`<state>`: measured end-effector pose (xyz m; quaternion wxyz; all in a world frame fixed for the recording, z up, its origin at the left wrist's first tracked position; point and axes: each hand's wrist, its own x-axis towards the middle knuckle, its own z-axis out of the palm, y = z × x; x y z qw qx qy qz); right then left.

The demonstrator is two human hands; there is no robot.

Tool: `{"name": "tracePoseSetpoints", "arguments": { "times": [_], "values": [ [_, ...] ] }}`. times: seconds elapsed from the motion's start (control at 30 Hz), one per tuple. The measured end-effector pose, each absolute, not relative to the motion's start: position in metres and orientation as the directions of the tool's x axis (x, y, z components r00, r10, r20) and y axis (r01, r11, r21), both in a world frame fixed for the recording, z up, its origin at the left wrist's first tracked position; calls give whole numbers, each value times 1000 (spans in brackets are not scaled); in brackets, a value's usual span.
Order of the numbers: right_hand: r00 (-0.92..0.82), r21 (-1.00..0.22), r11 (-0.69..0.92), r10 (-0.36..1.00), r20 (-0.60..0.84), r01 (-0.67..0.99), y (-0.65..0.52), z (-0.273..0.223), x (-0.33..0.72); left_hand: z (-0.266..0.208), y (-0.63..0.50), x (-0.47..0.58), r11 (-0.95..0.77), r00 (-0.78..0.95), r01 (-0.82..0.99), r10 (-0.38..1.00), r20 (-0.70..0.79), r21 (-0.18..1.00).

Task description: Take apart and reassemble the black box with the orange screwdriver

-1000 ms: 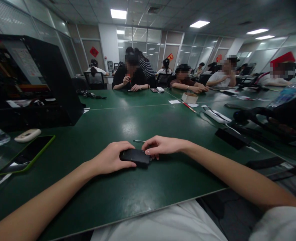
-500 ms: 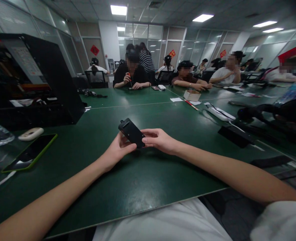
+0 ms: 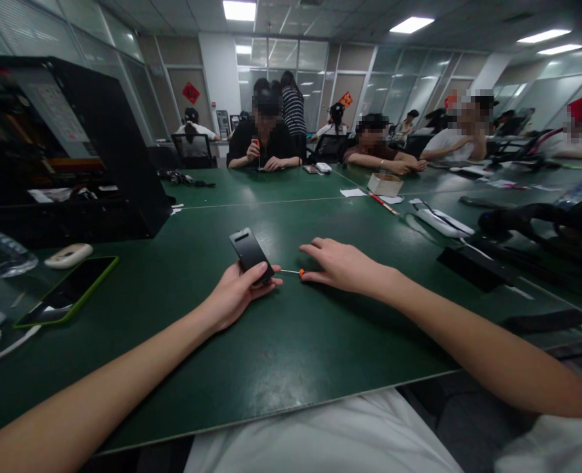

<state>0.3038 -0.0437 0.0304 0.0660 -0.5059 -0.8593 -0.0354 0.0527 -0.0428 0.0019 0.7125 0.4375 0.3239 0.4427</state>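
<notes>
My left hand (image 3: 239,292) is closed around the lower end of a flat black rectangular case (image 3: 250,249), thumb on its upper face. A short slot shows near the case's far end, which is tilted up and away to the left. My right hand (image 3: 343,263) is held low over the table, thumb and fingers apart. Beside its thumb is a screwdriver (image 3: 290,271) with a thin metal shaft pointing left at the left fingertips. Only a bit of its orange handle shows; the hand hides the rest.
On the green table (image 3: 261,368), a green-edged phone (image 3: 69,292) and a white oval case (image 3: 68,255) lie left, near a black cabinet (image 3: 108,151). To the right are a power strip (image 3: 441,218) and dark box (image 3: 471,268). A co-worker (image 3: 264,138) opposite holds an orange-handled screwdriver.
My right hand has let go of the black case and moved right, to the screwdriver, which now shows. My left hand keeps the case, turned slightly. The view has shifted a little.
</notes>
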Motion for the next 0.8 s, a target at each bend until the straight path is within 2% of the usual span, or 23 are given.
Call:
{"name": "tracePoseSetpoints", "arguments": {
  "times": [0.03,0.1,0.2,0.43,0.5,0.6,0.7,0.8],
  "values": [
    [-447,43,445,892,72,895,-41,32,311,3,-42,52,239,383,-354,919,-94,904],
    [-423,49,426,904,-59,904,-36,34,322,5,-41,51,265,352,-358,926,-134,895],
    [-473,-20,473,877,-82,881,-31,34,326,7,-41,50,285,332,-347,928,-167,894],
    [-584,-142,615,784,211,775,-39,36,308,6,-41,52,235,324,-348,939,-119,908],
    [-581,-212,674,726,368,708,-43,40,303,4,-39,52,228,318,-357,941,-111,906],
    [-448,-301,731,635,630,612,-51,48,300,4,-38,51,210,302,-349,948,-103,913],
    [-297,-279,762,521,800,584,-59,55,298,4,-37,50,189,284,-315,954,-98,930],
    [-286,-188,808,400,871,559,-66,58,295,5,-36,50,168,286,-288,955,-83,943]
  ]
}}
